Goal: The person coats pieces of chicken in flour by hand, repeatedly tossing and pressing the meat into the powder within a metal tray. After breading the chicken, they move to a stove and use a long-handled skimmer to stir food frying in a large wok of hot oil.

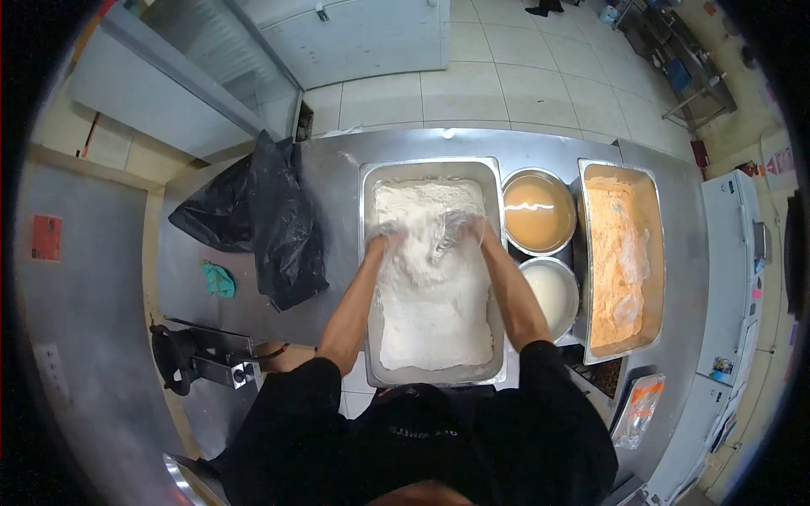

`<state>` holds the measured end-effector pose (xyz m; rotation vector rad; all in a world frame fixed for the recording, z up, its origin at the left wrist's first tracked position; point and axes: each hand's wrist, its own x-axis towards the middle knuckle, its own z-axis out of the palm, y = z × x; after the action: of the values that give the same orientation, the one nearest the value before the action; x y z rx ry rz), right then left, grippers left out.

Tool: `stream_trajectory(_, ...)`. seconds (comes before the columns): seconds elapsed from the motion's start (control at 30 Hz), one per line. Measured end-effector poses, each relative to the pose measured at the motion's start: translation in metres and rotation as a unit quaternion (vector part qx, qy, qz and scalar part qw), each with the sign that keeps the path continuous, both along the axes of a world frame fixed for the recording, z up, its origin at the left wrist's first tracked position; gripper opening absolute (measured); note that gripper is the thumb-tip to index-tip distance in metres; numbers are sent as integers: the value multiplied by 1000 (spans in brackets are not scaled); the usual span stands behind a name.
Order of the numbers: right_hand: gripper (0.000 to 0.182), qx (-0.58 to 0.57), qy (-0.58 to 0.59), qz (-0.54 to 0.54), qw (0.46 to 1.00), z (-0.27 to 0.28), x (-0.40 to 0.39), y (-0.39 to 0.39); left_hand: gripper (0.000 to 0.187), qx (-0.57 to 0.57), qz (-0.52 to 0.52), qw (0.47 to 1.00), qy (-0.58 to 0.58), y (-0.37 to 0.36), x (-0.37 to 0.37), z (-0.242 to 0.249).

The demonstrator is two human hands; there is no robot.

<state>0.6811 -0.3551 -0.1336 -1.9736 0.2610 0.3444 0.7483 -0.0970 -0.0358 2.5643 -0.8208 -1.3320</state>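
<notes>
A deep steel pan (364, 278) of white flour (434, 329) stands in front of me. Both hands wear clear plastic gloves and are in the flour toward the pan's far half. My left hand (389, 235) is near the left wall, its fingers smeared by motion and partly lost in the flour. My right hand (458, 229) reaches in from the right side, and its fingers are also blurred under the crinkled glove. Whether either hand grips anything does not show.
Right of the pan are a bowl of orange-brown liquid (537, 221), a bowl of pale liquid (553, 295) and a steel pan of orange-coated food (612, 270). Black plastic bags (283, 223), a green cloth (218, 279) and a black appliance (198, 358) lie left.
</notes>
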Motion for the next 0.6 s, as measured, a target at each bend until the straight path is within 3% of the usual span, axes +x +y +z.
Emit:
stream_trajectory(0.03,31,-7,33,17,999,3,2,0,67,1,-14,1000,25,0,-3,5)
stream_trajectory(0.07,29,-109,26,52,992,7,20,-2,69,-5,-13,999,50,2,-1,11)
stream_trajectory(0.13,26,-67,-10,30,997,6,53,4,72,-73,91,992,39,22,5,-14)
stream_trajectory(0.17,26,75,-41,-29,996,3,67,12,72,-96,137,985,45,22,15,-26)
stream_trajectory(0.2,22,-107,-254,70,959,-19,76,23,72,-116,182,975,49,22,27,-31)
stream_trajectory(0.23,19,-279,-445,161,836,-37,81,37,72,-135,226,963,54,22,39,-35)
stream_trajectory(0.27,19,-290,-358,255,850,17,69,59,72,-157,269,948,57,20,49,-43)
stream_trajectory(0.3,18,-244,-293,268,885,46,52,65,72,-181,313,930,59,18,55,-52)
stream_trajectory(0.33,18,-200,-225,271,914,76,35,70,70,-129,311,940,45,20,48,-71)
stream_trajectory(0.4,16,7,-120,106,987,57,-7,34,65,-19,307,951,25,31,7,-111)
stream_trajectory(0.47,17,211,1,-75,975,37,-38,12,56,-58,248,967,9,32,-51,-64)
stream_trajectory(0.53,17,280,55,-183,941,31,-88,6,50,16,263,964,40,35,-90,-47)
stream_trajectory(0.6,16,193,51,-162,966,28,-131,24,56,-86,279,956,-32,47,-133,-72)
